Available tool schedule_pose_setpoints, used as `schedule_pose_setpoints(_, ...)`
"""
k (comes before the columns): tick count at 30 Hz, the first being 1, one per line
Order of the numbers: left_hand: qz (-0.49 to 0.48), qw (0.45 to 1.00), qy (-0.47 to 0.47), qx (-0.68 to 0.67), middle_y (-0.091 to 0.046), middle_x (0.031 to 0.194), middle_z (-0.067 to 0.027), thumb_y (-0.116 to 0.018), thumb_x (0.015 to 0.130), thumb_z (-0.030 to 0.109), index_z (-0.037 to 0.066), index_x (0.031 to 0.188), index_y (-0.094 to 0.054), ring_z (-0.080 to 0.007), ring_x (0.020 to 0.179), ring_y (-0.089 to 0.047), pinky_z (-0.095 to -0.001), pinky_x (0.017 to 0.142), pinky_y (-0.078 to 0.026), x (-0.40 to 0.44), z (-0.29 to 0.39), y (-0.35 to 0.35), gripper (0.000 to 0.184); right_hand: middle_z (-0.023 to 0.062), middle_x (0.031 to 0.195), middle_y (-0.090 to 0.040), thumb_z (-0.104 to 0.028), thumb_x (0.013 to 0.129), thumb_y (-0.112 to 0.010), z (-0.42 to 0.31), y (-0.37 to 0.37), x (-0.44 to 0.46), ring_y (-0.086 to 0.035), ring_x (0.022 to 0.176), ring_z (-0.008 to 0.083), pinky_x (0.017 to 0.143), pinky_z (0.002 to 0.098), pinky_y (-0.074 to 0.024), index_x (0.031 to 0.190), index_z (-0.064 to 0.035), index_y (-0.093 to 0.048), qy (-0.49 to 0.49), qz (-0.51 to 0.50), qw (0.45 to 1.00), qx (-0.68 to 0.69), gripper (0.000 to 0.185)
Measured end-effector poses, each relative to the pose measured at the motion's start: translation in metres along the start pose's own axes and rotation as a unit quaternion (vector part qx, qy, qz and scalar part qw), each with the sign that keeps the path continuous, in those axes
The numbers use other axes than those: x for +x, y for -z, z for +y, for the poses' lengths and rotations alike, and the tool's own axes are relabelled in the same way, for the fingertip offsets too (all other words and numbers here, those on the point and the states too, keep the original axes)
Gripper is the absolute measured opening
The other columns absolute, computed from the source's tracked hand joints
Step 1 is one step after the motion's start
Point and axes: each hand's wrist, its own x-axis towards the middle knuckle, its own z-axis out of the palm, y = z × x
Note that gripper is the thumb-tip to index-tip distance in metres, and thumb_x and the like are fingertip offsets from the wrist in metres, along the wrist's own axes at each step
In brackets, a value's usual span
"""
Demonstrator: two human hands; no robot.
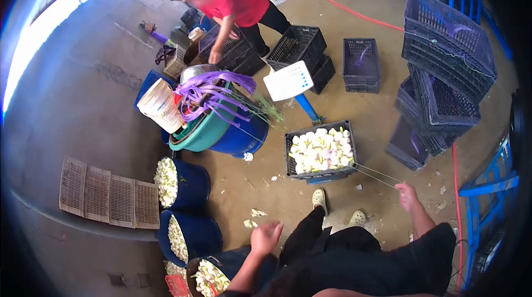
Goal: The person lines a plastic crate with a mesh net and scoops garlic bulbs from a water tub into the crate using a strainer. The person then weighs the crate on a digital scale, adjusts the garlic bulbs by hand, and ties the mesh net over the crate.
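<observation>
A black plastic crate full of white bulbs with greenish stems, which look like garlic, rests at the foot of a scale display on a blue post. My right hand is closed on a thin pale cord, drawn out from the crate's right side. My left hand hangs in the air left of my legs, fingers loosely bent and apart, with nothing visible in it. Below it stands a bucket of similar bulbs.
Blue tubs of bulbs line the left. A green basin with purple straps tops a blue barrel. Stacked crates lean at right, near a red hose. A person in a red shirt bends over crates behind.
</observation>
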Motion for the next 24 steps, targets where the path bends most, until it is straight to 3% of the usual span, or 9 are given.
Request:
schedule_pose_setpoints(4, -0.179, 0.938, 0.197, -0.221, -0.062, 0.076, -0.0041, -0.058, 0.084, 0.029, 0.002, 0.089, -0.063, -0.0127, 0.069, -0.057, -0.0238, 0.063, -0.045, 0.068, -0.042, -0.101, 0.028, 0.0036, 0.067, -0.055, -0.030, 0.089, -0.048, 0.026, -0.068, -0.054, -0.054, 0.060, 0.0170, 0.054, 0.0313, -0.0430, 0.103, -0.0063, -0.061, 0.292, -0.116, 0.927, -0.207, 0.030)
schedule_pose_setpoints(6, -0.241, 0.841, 0.277, -0.396, -0.060, 0.092, -0.0059, -0.051, 0.087, 0.035, 0.006, 0.105, -0.056, -0.0162, 0.082, -0.056, -0.0313, 0.072, -0.045, 0.099, -0.048, -0.153, 0.035, 0.0196, 0.093, -0.062, -0.024, 0.087, -0.050, -0.001, -0.114, -0.125, -0.061, 0.086, 0.0303, 0.072, 0.0356, -0.0485, 0.108, -0.0026, -0.057, 0.373, -0.067, 0.821, -0.427, 0.031)
schedule_pose_setpoints(11, -0.317, 0.638, 0.442, -0.546, -0.027, 0.134, -0.0253, -0.044, 0.075, 0.069, 0.009, 0.139, -0.009, -0.0351, 0.108, -0.043, -0.0495, 0.087, -0.039, 0.145, -0.034, -0.273, 0.095, 0.0132, 0.068, -0.060, -0.020, 0.083, -0.053, 0.014, -0.139, -0.140, -0.059, 0.060, 0.0308, 0.053, 0.0404, -0.0470, 0.108, -0.0086, -0.055, 0.434, -0.053, 0.720, -0.539, 0.028)
schedule_pose_setpoints(15, -0.173, 0.495, 0.538, -0.660, -0.022, 0.135, -0.0272, -0.037, 0.083, 0.062, 0.004, 0.138, -0.003, -0.0395, 0.115, -0.038, -0.0521, 0.091, -0.037, 0.183, -0.004, -0.327, 0.087, 0.0116, 0.064, -0.059, -0.017, 0.083, -0.055, 0.025, -0.116, -0.145, -0.056, 0.053, 0.0283, 0.048, 0.0393, -0.0441, 0.114, -0.0071, -0.053, 0.366, -0.081, 0.764, -0.525, 0.033)
schedule_pose_setpoints(16, -0.142, 0.466, 0.569, -0.662, -0.041, 0.125, -0.0234, -0.033, 0.088, 0.054, 0.002, 0.132, -0.022, -0.0322, 0.105, -0.050, -0.0437, 0.083, -0.044, 0.196, 0.007, -0.328, 0.069, 0.0116, 0.064, -0.059, -0.017, 0.083, -0.055, 0.039, -0.106, -0.142, -0.056, 0.053, 0.0283, 0.048, 0.0393, -0.0441, 0.114, -0.0071, -0.053, 0.354, -0.084, 0.762, -0.535, 0.033)
schedule_pose_setpoints(19, -0.134, 0.340, 0.483, -0.796, -0.059, 0.091, -0.0106, -0.032, 0.092, 0.044, 0.005, 0.117, -0.041, -0.0182, 0.072, -0.057, -0.0320, 0.060, -0.045, 0.215, -0.044, -0.391, 0.048, 0.0116, 0.066, -0.059, -0.022, 0.086, -0.051, 0.079, -0.063, -0.116, -0.057, 0.053, 0.0252, 0.050, 0.0366, -0.0448, 0.116, -0.0068, -0.053, 0.120, -0.047, 0.924, -0.359, 0.034)
schedule_pose_setpoints(20, -0.134, 0.369, 0.484, -0.782, -0.050, 0.059, 0.0022, -0.033, 0.094, 0.033, 0.009, 0.102, -0.049, -0.0088, 0.044, -0.038, -0.0236, 0.041, -0.030, 0.221, -0.041, -0.387, 0.030, 0.0097, 0.072, -0.061, -0.026, 0.087, -0.050, 0.084, -0.041, -0.102, -0.058, 0.059, 0.0219, 0.055, 0.0330, -0.0465, 0.116, -0.0033, -0.052, -0.017, -0.057, 0.975, -0.216, 0.037)
schedule_pose_setpoints(21, -0.132, 0.361, 0.494, -0.780, -0.050, 0.059, 0.0022, -0.033, 0.094, 0.033, 0.009, 0.102, -0.049, -0.0088, 0.044, -0.038, -0.0236, 0.041, -0.030, 0.222, -0.042, -0.387, 0.030, 0.0077, 0.077, -0.063, -0.030, 0.088, -0.049, 0.091, -0.021, -0.089, -0.059, 0.065, 0.0185, 0.061, 0.0294, -0.0482, 0.116, 0.0002, -0.051, -0.154, -0.058, 0.985, -0.060, 0.042)
schedule_pose_setpoints(24, -0.139, 0.592, 0.468, -0.641, -0.037, 0.052, 0.0041, -0.038, 0.093, 0.023, 0.010, 0.091, -0.053, -0.0057, 0.039, -0.026, -0.0215, 0.035, -0.019, 0.214, -0.038, -0.372, 0.020, 0.0203, 0.106, -0.056, -0.036, 0.086, -0.050, 0.110, 0.006, -0.015, -0.054, 0.099, 0.0299, 0.085, 0.0365, -0.0425, 0.119, 0.0000, -0.049, -0.058, 0.016, 0.769, -0.636, 0.049)
